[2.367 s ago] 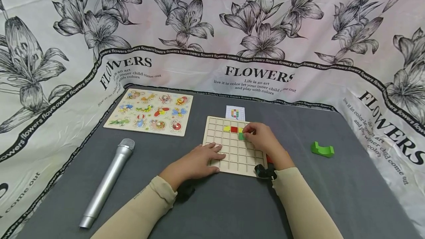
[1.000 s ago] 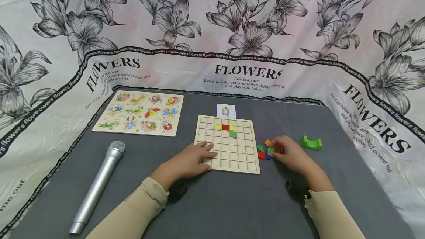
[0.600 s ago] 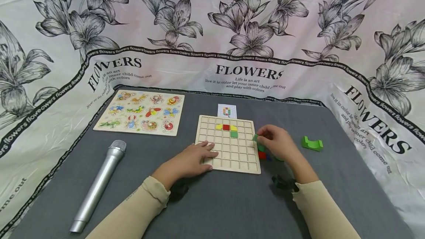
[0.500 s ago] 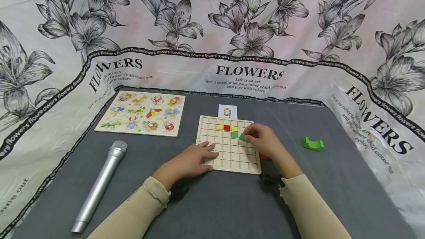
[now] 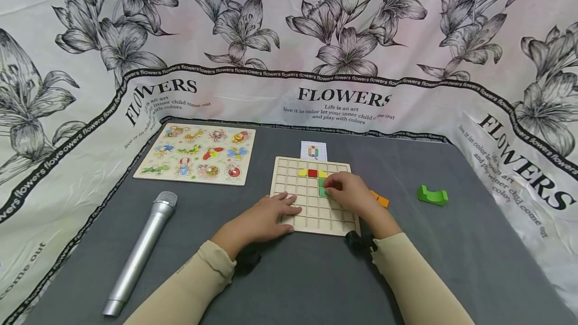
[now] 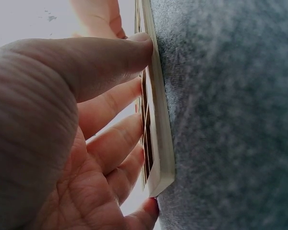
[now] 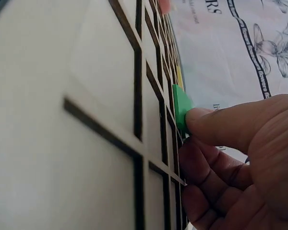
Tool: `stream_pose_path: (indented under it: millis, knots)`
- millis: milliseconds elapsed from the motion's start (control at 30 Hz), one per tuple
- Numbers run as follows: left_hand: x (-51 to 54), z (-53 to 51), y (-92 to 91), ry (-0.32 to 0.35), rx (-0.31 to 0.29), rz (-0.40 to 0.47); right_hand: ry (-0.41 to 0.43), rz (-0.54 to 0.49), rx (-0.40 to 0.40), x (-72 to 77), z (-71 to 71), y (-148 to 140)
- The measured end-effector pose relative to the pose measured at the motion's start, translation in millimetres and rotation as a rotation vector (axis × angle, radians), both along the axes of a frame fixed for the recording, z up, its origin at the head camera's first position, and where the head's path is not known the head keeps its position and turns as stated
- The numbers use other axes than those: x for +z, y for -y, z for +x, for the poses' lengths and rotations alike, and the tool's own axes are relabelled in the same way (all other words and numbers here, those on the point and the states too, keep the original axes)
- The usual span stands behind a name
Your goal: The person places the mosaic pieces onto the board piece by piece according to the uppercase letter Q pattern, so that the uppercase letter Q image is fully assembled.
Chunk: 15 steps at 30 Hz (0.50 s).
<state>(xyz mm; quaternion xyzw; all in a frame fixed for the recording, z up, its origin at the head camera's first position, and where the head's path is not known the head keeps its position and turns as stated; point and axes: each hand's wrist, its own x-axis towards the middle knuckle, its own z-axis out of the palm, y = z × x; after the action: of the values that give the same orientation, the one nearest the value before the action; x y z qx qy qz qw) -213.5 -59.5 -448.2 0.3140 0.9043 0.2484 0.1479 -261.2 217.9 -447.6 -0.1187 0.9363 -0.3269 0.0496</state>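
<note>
Far left, the microphone [image 5: 140, 255] lies well apart. Next, the left hand [image 5: 262, 218], fingers spread, rests on the grid board [image 5: 318, 218] at its left side; steady weight there should stop any sliding. And here's the green tile [image 7: 182, 108], at the board, just nearer the person than a second green piece [image 5: 321, 182], pinched by the right hand's [image 5: 349, 193] thumb and fingertips. Best square it to the ridges, then press evenly. Rightmost, a green block [image 5: 432, 196].
</note>
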Motion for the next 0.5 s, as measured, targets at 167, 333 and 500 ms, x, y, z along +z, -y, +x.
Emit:
stream_pose_path:
  millis: [167,333,500]
  knots:
    - [3.1,0.2,1.1,-0.001,-0.006,0.004,-0.007,0.007,0.003,-0.6,-0.1,0.5]
    - [3.8,0.6,0.6,0.006,0.003,0.009,-0.015,0.015,0.008,-0.1,-1.1,-0.5]
    - [3.6,1.3,-0.5,0.011,0.006,0.013,-0.033,-0.049,-0.052,5.2,-4.7,-22.1]
